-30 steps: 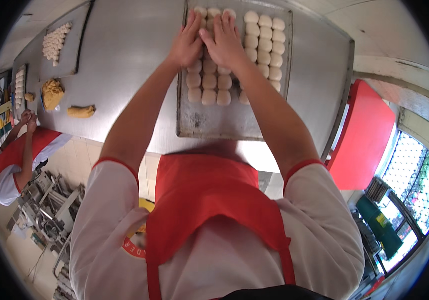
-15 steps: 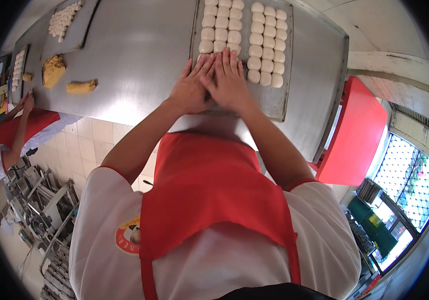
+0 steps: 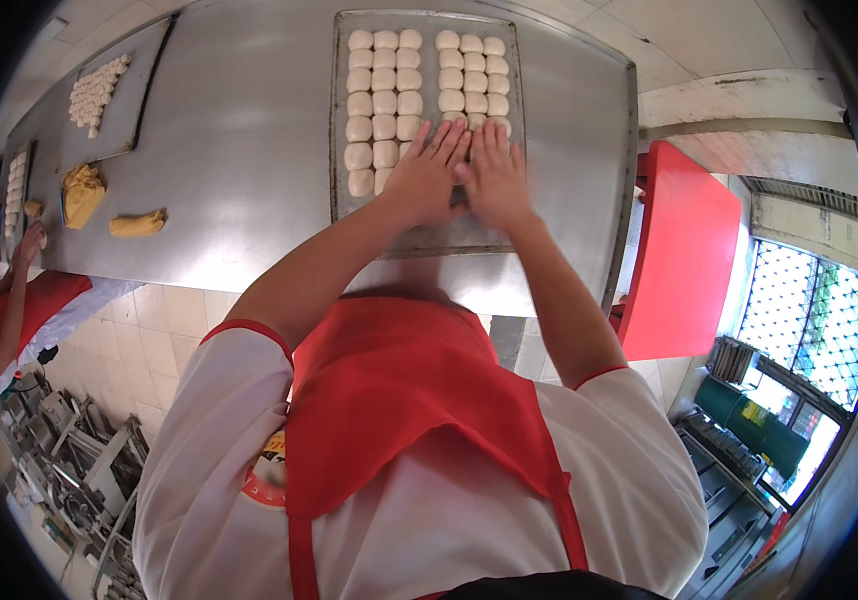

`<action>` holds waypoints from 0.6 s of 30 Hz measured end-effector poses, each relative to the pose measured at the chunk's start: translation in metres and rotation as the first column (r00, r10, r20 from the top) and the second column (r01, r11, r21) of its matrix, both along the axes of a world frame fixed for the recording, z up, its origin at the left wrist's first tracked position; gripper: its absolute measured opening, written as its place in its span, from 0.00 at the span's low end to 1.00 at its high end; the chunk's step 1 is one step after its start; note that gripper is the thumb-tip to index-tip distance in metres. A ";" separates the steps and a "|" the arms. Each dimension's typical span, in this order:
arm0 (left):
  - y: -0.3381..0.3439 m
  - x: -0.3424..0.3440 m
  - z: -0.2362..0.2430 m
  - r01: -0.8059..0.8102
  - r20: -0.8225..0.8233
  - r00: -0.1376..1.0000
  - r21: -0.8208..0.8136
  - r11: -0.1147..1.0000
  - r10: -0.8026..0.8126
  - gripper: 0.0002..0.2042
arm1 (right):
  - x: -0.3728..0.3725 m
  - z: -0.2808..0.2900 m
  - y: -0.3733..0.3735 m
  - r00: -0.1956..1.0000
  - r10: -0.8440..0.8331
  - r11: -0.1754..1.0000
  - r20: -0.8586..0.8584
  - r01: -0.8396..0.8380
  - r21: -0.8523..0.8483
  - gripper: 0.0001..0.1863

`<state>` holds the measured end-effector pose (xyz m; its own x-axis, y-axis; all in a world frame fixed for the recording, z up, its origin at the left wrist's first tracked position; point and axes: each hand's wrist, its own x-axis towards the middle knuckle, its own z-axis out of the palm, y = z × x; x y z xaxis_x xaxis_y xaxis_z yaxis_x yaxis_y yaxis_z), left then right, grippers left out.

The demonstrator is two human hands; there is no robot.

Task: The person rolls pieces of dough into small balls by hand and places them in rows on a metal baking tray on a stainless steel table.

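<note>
A metal baking tray (image 3: 334, 120) on the steel table holds two blocks of pale round dough balls, each three across. My left hand (image 3: 431, 172) and my right hand (image 3: 497, 182) lie side by side, palms down, over the near end of the right block of dough balls (image 3: 474, 80). Their fingers are stretched out flat, and the thumbs meet or overlap. Both hands cover the nearest balls there. The left block of dough balls (image 3: 384, 103) is mostly in view, partly behind my left hand at its near right corner.
On the steel table (image 3: 239, 130), to the left, are a yellow dough lump (image 3: 81, 195), a yellow dough roll (image 3: 138, 224) and a tray of small dough pieces (image 3: 99, 95). A co-worker's hands (image 3: 29, 243) are at the far left. A red tabletop (image 3: 684, 250) stands to the right.
My hands have shifted from the near end of the left block to that of the right block. The view has moved, so the tray sits lower and farther left.
</note>
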<state>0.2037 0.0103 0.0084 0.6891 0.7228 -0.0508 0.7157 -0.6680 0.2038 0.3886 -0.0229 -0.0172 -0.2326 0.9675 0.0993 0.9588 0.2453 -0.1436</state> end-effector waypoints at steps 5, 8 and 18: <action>0.016 0.003 0.032 0.036 -0.186 0.979 -0.242 0.970 -0.083 0.53 | 0.002 0.033 0.026 0.999 -0.008 0.902 -0.054 -0.016 -0.432 0.42; 0.064 0.017 0.069 -0.047 -0.209 0.978 -0.347 0.937 -0.028 0.50 | 0.010 0.064 0.070 0.973 -0.061 0.925 -0.221 -0.028 -0.378 0.42; 0.144 0.021 0.062 -0.127 -0.272 0.962 -0.365 0.922 0.025 0.42 | 0.014 0.089 0.147 0.948 -0.121 0.857 -0.294 -0.049 -0.513 0.34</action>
